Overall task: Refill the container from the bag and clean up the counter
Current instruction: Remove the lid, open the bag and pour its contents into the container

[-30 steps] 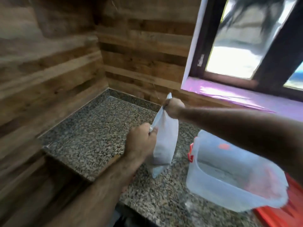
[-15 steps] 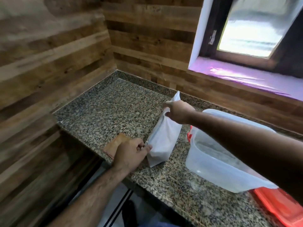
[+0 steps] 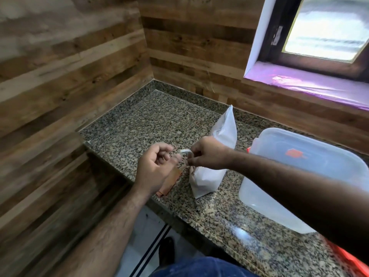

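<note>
A white bag [image 3: 224, 131] stands upright on the speckled granite counter [image 3: 139, 124]. Right of it sits a clear plastic container [image 3: 261, 196] with a red latch. My right hand [image 3: 207, 154] is in front of the bag's left side and pinches a small white strip [image 3: 184, 150]. My left hand [image 3: 155, 168] hovers just left of the strip with its fingers loosely curled. Whether those fingers touch the strip is too blurred to tell.
An orange-brown flat piece [image 3: 169, 182] lies on the counter near its front edge, partly under my left hand. A red lid [image 3: 351, 260] shows at the bottom right. Wood-panelled walls close the corner at left and back. A window sill [image 3: 309, 84] runs at the upper right.
My right hand left the bag's top and came down to its left side, now pinching a white strip. My left hand let go of the bag's lower edge and lifted slightly.
</note>
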`<state>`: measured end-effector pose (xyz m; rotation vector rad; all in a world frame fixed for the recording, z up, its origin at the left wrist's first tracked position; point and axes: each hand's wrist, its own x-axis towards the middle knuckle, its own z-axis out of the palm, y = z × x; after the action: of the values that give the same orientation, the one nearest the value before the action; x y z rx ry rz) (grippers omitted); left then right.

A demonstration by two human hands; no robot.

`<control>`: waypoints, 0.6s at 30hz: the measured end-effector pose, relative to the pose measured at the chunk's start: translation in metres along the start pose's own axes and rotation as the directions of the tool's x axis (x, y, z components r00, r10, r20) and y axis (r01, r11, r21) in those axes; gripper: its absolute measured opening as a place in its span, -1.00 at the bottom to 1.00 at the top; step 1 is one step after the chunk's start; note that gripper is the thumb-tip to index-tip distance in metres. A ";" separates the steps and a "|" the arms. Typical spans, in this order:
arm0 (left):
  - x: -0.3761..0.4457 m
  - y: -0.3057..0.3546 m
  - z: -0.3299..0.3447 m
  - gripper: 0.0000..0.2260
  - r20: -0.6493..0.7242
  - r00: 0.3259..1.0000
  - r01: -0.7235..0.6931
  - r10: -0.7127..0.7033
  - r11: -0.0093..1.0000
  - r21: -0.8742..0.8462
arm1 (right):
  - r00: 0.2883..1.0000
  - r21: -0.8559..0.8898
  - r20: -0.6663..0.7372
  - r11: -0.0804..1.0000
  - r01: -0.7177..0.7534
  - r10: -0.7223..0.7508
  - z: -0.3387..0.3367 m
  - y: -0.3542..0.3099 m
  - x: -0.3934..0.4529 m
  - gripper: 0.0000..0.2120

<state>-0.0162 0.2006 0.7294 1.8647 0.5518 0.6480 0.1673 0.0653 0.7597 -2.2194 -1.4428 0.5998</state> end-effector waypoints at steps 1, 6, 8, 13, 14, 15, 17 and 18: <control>-0.005 -0.004 0.002 -0.82 -0.033 0.999 0.015 -0.016 1.000 -0.018 | 0.999 0.044 -0.019 0.998 -0.037 0.038 -0.005 0.003 -0.002 -0.81; -0.019 -0.026 0.037 -0.69 0.182 0.979 0.035 -0.095 0.951 0.307 | 0.989 0.213 -0.032 0.967 -0.137 0.147 -0.021 0.016 -0.006 -0.82; -0.014 -0.028 0.054 -0.60 0.217 0.974 -0.059 -0.059 0.862 0.503 | 0.987 0.235 -0.020 0.960 -0.150 0.159 -0.018 0.015 -0.005 -0.82; -0.002 -0.031 0.072 -0.61 0.316 0.944 -0.286 0.089 0.699 0.655 | 0.985 0.221 -0.021 0.961 -0.165 0.173 -0.020 0.013 -0.004 -0.80; -0.001 -0.035 0.072 -0.62 0.324 0.940 -0.303 0.108 0.703 0.643 | 0.984 0.189 -0.032 0.968 -0.166 0.175 -0.020 0.013 -0.005 -0.80; 0.000 -0.038 0.072 -0.62 0.331 0.935 -0.320 0.129 0.711 0.626 | 0.983 0.150 -0.047 0.974 -0.171 0.180 -0.020 0.014 -0.005 -0.79; 0.003 -0.045 0.070 -0.61 0.350 0.924 -0.347 0.156 0.728 0.591 | 0.976 0.085 -0.080 0.977 -0.194 0.201 -0.020 0.018 -0.005 -0.80; 0.004 -0.047 0.069 -0.60 0.363 0.917 -0.360 0.165 0.733 0.577 | 0.972 0.065 -0.100 0.976 -0.209 0.215 -0.021 0.020 -0.004 -0.80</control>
<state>0.0288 0.1726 0.6643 2.6720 0.3227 0.3677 0.1924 0.0517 0.7666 -2.3425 -1.1328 0.5706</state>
